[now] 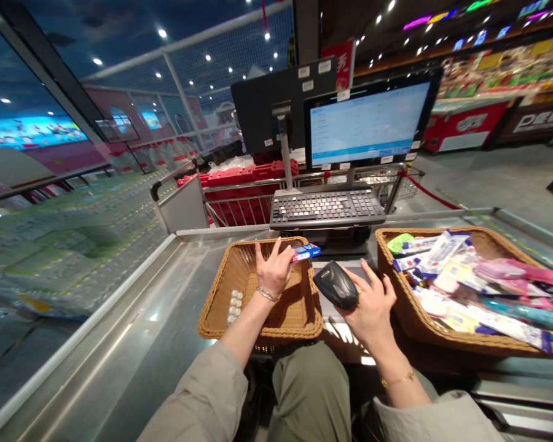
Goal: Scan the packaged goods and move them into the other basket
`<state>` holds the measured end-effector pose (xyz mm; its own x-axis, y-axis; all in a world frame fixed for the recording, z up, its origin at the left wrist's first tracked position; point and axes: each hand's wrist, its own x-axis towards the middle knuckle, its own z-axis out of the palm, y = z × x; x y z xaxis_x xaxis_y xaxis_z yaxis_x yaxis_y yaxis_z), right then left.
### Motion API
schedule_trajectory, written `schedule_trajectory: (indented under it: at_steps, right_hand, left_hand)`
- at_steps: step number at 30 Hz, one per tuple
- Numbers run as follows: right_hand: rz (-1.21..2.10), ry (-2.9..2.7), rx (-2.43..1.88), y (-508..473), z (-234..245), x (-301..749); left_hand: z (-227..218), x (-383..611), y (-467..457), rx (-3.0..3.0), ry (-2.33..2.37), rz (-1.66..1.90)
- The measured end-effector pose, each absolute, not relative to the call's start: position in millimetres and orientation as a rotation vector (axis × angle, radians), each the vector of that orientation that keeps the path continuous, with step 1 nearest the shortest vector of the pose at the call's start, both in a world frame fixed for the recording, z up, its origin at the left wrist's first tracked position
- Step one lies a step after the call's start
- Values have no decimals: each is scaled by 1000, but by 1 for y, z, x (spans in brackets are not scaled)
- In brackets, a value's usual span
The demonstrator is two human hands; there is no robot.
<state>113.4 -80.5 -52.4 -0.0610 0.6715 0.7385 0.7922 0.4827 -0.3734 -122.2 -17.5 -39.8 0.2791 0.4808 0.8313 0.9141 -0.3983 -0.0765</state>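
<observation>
My left hand (275, 270) is over the left wicker basket (214, 307), gripping a small blue and pink box (306, 252) between thumb and fingers, with other fingers raised. A black handheld barcode scanner (336, 285) is in my right hand (372, 304), its head pointing left toward the box and some fingers lifted off it. Inside the left basket lies a pack of small round pale items (235, 305) at its left side. The right wicker basket (387, 288), beside my right hand, is heaped with packaged goods (461, 270) in white, blue and pink wrappers.
Behind the baskets stand a black keyboard (327, 207) and a lit monitor (368, 123), with a second screen (276, 104) turned away. The metal counter (147, 313) has a raised rim. Beyond it are a shopping cart (239, 209) and stacked bottle packs (83, 239).
</observation>
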Motion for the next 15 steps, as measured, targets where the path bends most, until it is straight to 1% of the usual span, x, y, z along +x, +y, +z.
schedule_trajectory:
  at_steps: [8, 15]
  right_hand:
    - [-150, -1816, -1243, -81, -53, 116]
    - [-245, -1782, -1248, -78, -56, 122]
  left_hand:
    - [-39, -122, -18, -1980, -1254, -987]
    - [-34, -118, -20, -1942, -1153, -1041]
